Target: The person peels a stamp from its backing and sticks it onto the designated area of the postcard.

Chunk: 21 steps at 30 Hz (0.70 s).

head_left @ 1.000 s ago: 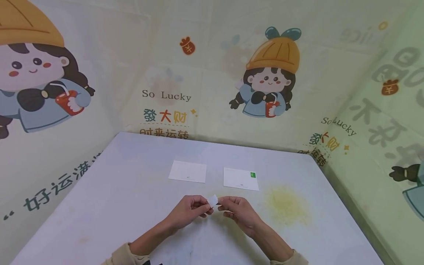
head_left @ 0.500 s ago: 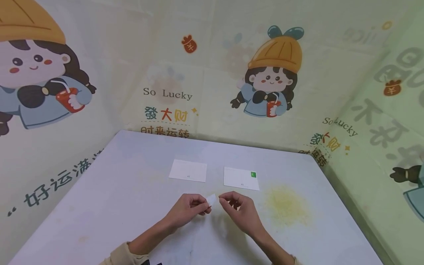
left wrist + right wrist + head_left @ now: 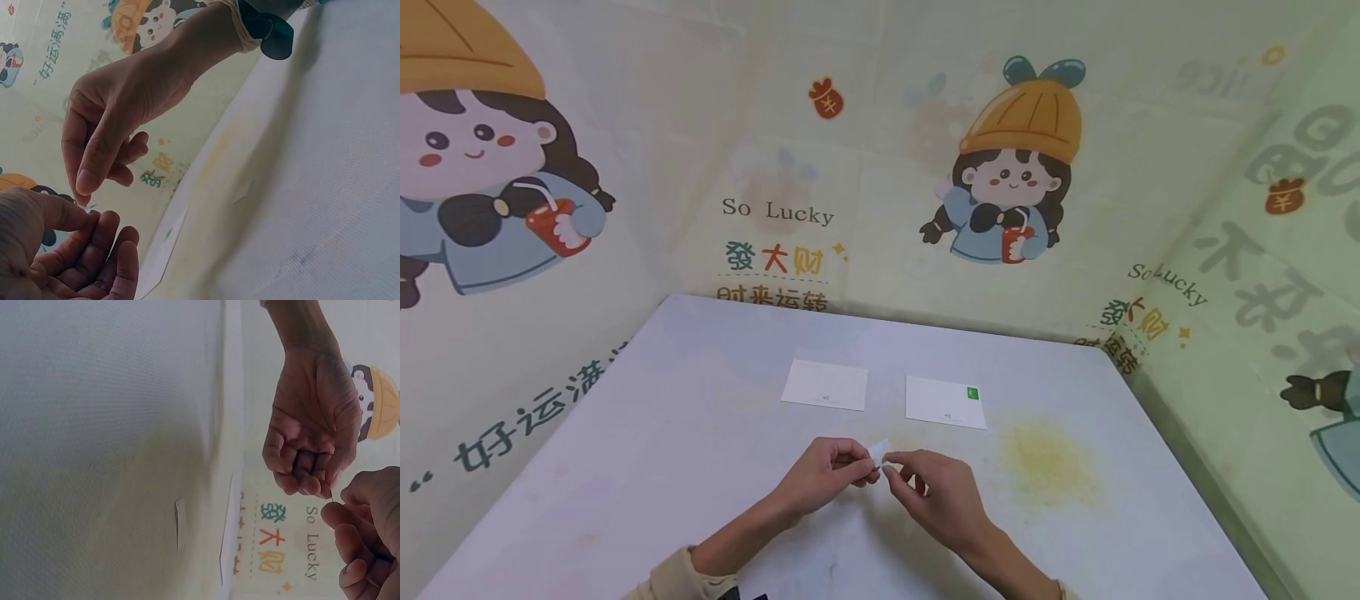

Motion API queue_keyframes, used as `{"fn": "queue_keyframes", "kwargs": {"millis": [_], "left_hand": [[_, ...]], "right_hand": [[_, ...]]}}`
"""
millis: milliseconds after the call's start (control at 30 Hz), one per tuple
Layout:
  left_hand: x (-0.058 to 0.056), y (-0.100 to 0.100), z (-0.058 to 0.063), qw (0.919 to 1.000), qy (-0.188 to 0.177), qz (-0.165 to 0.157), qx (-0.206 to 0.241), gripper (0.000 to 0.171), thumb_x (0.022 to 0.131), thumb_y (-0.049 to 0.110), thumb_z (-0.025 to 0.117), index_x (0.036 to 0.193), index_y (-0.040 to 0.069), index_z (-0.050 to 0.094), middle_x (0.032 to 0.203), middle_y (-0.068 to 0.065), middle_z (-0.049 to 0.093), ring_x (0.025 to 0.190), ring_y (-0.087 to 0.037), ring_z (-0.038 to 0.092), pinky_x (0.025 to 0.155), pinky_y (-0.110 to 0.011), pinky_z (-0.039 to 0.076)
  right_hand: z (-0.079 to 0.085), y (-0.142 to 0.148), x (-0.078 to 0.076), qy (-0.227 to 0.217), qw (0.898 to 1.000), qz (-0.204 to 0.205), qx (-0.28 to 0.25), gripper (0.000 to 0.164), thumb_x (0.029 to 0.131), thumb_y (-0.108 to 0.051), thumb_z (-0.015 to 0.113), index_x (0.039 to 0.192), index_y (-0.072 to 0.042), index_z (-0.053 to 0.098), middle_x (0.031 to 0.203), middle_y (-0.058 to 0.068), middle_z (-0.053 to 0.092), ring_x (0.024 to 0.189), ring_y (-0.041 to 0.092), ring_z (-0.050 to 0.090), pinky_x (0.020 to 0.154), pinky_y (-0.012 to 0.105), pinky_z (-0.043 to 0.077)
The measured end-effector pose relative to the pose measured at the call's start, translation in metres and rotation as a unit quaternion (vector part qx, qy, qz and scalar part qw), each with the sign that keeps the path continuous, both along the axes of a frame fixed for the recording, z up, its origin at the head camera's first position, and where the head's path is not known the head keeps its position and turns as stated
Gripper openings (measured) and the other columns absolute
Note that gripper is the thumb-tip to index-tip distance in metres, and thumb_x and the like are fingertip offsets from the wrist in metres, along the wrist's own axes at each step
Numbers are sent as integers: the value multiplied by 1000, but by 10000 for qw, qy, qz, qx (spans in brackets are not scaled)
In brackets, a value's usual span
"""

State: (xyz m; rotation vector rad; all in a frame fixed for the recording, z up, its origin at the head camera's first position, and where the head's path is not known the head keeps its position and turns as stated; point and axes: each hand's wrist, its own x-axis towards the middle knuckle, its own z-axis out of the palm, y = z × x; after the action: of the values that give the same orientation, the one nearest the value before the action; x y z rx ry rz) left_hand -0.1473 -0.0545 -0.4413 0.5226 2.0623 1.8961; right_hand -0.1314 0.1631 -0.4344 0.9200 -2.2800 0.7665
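A small white piece of paper (image 3: 878, 451) is pinched between the thumb and fingers of my left hand (image 3: 827, 479). From the other side my right hand (image 3: 940, 496) pinches its right edge with thumb and forefinger. In the right wrist view only a thin sliver of the paper shows between the fingertips. Both hands are raised over the table. Beyond them lie two white cards: a plain card (image 3: 824, 385) at left and a card with a green stamp (image 3: 943, 402) in its upper right corner.
A small pale slip (image 3: 242, 192) lies on the table beneath the hands, seen in the wrist views. The white table (image 3: 647, 433) has a yellow printed patch (image 3: 1048, 462) at right. Printed cloth walls (image 3: 880, 167) with cartoon figures stand around its back and sides.
My right hand drew slightly away from the paper's edge, then came back in and pinches it lower down. My left hand has stayed nearly still, holding the paper.
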Motion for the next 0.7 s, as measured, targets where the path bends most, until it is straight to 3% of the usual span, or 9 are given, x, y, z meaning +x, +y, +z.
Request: {"fn": "queue_keyframes", "kwargs": {"millis": [300,700], "left_hand": [[1,2,4,9996,137,-40,-242,18,100,17,65,103,0,73,95,-9,76,93,-34,72,86,-44,58],[4,2,6,9991,275,-133,-301,17,100,16,65,102,2,74,94,-8,76,90,-33,71,81,-38,57]], "right_hand": [[0,-2,2,258,9996,76,98,25,76,-1,84,99,-10,79,71,-9,71,54,-3,50,53,6,40],[1,-4,5,127,9998,22,136,20,77,-1,82,95,-10,80,76,-8,73,56,-5,51,54,6,41]]}}
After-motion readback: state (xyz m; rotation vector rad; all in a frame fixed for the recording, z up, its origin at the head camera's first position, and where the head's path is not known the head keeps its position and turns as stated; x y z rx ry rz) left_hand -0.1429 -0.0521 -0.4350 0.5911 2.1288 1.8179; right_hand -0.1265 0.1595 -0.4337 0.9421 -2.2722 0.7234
